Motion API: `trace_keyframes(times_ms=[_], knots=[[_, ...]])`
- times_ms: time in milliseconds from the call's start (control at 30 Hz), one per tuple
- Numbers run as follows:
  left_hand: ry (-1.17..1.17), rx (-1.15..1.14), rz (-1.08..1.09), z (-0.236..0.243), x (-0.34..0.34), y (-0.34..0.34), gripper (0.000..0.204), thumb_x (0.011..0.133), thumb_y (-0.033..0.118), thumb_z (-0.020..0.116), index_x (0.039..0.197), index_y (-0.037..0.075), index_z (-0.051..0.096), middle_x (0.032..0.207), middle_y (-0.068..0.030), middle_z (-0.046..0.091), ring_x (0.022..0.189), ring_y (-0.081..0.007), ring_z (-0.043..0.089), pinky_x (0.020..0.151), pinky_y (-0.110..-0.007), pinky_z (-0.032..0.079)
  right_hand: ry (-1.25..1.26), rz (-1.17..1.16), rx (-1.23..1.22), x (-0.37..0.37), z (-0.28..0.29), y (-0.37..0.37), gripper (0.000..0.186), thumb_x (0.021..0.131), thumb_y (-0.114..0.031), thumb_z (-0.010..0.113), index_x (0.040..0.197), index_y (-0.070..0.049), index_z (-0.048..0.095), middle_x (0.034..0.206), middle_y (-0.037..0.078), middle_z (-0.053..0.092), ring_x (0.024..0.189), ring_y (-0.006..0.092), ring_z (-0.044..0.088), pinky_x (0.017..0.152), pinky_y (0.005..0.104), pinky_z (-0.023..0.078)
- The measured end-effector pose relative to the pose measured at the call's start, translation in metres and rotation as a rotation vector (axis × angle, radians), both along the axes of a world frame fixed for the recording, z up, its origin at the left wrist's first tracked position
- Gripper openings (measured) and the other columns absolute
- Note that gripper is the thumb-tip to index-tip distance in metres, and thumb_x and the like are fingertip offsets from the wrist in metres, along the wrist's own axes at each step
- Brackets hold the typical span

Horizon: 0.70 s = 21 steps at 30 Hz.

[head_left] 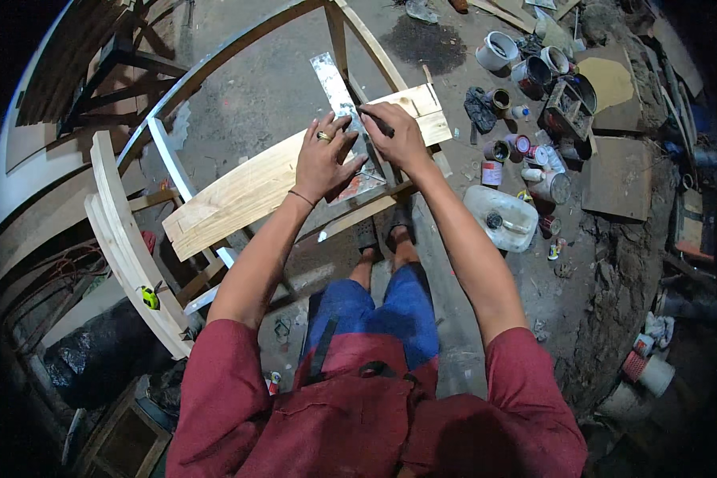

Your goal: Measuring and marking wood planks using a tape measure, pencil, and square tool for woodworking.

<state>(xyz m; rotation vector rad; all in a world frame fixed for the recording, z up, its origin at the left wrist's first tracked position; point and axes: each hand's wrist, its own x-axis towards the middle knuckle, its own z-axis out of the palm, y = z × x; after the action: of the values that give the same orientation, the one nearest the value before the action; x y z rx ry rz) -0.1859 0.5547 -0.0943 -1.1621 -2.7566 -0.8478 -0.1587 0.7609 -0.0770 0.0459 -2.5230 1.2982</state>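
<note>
Plank [243,190] pale, long, visibly grained.

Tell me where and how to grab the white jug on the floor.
Take the white jug by its moulded handle, from above: the handle faces up beside the dark cap, so a hand could probably close around it. The right hand looks nearer, but it holds a dark pen-like tool.
</note>
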Motion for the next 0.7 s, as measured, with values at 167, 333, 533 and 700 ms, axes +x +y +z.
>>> trace_keyframes(times_ms=[167, 333, 533, 700], knots=[[-0.016, -0.006, 0.002, -0.002, 0.000, -0.001, 0.047, 0.085, 0.040, 0.084, 0.122, 0.014, 0.072, 0.146, -0.0072, 0.061, 0.146, -0.0334, 0.048, 0.124, -0.055, 0.033, 0.058, 0.077, 0.155, 0.025, 0.010, -0.001, 0.023, 0.094, -0.014, 0.070, 0.114, -0.003, 0.071, 0.101, 0.016, 0.072, 0.096, 0.0368, 0.067, 0.085, 0.0456, 0.056], [-0.010, -0.003, 0.014, 0.000, 0.002, -0.004, 0.047, 0.086, 0.041, 0.083, 0.123, 0.014, 0.071, 0.147, -0.0071, 0.060, 0.146, -0.0335, 0.047, 0.125, -0.054, 0.032, -0.336, 0.199, 0.269, 0.113, 0.030, 0.007, 0.016, 0.092, -0.015, 0.070, 0.095, 0.001, 0.067, 0.091, 0.018, 0.068, 0.086, 0.0403, 0.066, 0.081, 0.0498, 0.055], [0.029, -0.027, 0.005, 0.000, 0.002, 0.000, 0.047, 0.085, 0.040, 0.085, 0.120, 0.013, 0.072, 0.145, -0.0076, 0.061, 0.145, -0.0350, 0.048, 0.122, -0.056, 0.036, -0.486, -0.076, -0.119, 0.168, 0.049, 0.014, 0.022, 0.099, -0.016, 0.064, 0.089, 0.003, 0.064, 0.087, 0.022, 0.067, 0.085, 0.0443, 0.067, 0.077, 0.0486, 0.054], [0.035, -0.014, 0.020, 0.001, 0.000, 0.004, 0.047, 0.085, 0.042, 0.084, 0.120, 0.013, 0.072, 0.146, -0.0068, 0.061, 0.145, -0.0342, 0.048, 0.122, -0.056, 0.035, -0.436, -0.263, -0.438, 0.148, -0.013, 0.000, 0.020, 0.104, -0.018, 0.062, 0.107, 0.001, 0.068, 0.095, 0.020, 0.071, 0.089, 0.0344, 0.070, 0.082, 0.0421, 0.054]])
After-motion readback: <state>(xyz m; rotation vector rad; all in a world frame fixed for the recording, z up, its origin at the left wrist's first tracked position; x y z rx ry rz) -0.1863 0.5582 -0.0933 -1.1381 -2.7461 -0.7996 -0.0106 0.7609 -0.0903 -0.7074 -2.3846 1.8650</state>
